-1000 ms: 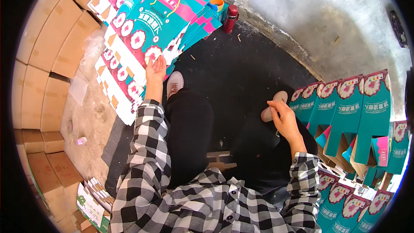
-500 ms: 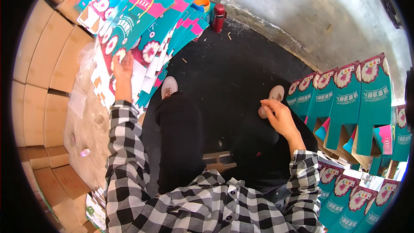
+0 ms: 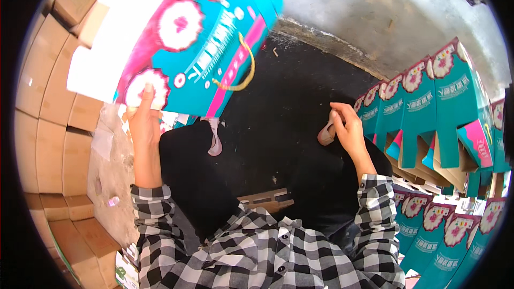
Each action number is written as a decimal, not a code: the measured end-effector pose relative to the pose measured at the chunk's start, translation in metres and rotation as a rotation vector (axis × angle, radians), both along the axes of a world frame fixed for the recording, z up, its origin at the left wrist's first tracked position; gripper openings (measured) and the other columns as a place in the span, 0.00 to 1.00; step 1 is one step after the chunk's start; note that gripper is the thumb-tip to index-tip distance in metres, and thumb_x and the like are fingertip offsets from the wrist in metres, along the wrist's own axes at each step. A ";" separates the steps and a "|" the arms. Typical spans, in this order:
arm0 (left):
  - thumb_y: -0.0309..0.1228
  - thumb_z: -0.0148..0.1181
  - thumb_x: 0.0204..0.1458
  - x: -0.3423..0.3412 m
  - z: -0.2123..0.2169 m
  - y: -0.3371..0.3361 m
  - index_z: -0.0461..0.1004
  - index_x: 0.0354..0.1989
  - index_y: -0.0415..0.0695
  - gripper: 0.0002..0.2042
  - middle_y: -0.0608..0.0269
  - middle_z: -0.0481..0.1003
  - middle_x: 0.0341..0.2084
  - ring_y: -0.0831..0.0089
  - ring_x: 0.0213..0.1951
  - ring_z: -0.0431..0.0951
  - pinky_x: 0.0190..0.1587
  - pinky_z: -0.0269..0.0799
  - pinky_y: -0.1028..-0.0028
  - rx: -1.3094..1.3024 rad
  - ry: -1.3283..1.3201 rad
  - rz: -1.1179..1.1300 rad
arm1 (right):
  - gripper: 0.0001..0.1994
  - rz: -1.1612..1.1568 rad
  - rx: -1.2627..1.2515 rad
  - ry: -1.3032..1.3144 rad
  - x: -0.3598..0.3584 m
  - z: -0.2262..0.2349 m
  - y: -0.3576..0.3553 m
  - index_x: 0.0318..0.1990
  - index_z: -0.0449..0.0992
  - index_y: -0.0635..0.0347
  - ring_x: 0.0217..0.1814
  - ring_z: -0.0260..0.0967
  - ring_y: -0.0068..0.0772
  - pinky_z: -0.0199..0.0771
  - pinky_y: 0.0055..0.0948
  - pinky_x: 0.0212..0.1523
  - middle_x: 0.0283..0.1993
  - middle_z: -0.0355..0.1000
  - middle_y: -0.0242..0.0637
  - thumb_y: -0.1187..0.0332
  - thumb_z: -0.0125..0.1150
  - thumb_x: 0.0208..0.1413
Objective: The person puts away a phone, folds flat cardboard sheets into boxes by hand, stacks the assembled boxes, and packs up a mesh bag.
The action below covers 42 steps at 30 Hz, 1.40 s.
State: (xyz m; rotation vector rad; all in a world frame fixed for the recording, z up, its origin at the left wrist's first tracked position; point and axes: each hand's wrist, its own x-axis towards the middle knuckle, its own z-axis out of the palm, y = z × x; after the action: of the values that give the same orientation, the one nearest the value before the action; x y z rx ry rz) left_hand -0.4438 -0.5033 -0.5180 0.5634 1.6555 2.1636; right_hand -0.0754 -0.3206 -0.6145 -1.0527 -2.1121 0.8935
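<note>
Above the black floor mat (image 3: pixel 278 107), a flat teal gift carton (image 3: pixel 187 37) is held up.
The left hand (image 3: pixel 143 123) pinches its lower corner; the right hand (image 3: pixel 348 131), loosely curled and empty, rests beside the assembled teal cartons (image 3: pixel 428 107).

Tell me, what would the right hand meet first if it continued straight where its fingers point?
Probably the pale shoe just beyond the right hand; the fingers point left toward it, though depth is unclear.
</note>
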 end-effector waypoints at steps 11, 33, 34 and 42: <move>0.25 0.56 0.53 -0.001 -0.045 0.064 0.72 0.43 0.35 0.11 0.61 0.76 0.37 0.77 0.37 0.75 0.41 0.71 0.78 -0.374 0.240 -0.730 | 0.29 -0.339 0.488 -0.014 0.018 0.020 0.041 0.60 0.58 0.65 0.66 0.48 0.53 0.46 0.42 0.65 0.64 0.51 0.52 0.60 0.57 0.54; 0.43 0.70 0.35 0.094 -0.078 0.056 0.44 0.63 0.36 0.50 0.40 0.53 0.59 0.47 0.60 0.57 0.60 0.55 0.59 -0.535 1.158 -0.711 | 0.21 0.191 -0.780 0.157 -0.039 0.049 0.043 0.45 0.73 0.66 0.32 0.68 0.16 0.68 0.19 0.35 0.34 0.73 0.29 0.55 0.55 0.57; 0.43 0.71 0.34 0.100 -0.077 0.055 0.44 0.64 0.36 0.51 0.40 0.53 0.59 0.47 0.59 0.57 0.60 0.55 0.59 -0.499 1.156 -0.689 | 0.21 0.194 -0.836 0.272 -0.036 0.050 0.041 0.46 0.72 0.67 0.35 0.69 0.18 0.69 0.20 0.36 0.36 0.74 0.32 0.55 0.55 0.57; 0.52 0.70 0.31 0.130 -0.064 0.044 0.39 0.65 0.35 0.58 0.38 0.46 0.62 0.48 0.63 0.50 0.62 0.49 0.60 -0.336 1.070 -0.896 | 0.20 0.155 -0.989 0.455 -0.035 0.060 0.018 0.50 0.69 0.62 0.44 0.71 0.28 0.74 0.30 0.44 0.45 0.72 0.36 0.56 0.51 0.59</move>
State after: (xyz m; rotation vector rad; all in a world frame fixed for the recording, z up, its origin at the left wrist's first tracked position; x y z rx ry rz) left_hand -0.3137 -0.4592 -0.5818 2.0715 1.5853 0.8847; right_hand -0.1099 -0.3030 -0.5545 -0.9691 -1.3408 2.1311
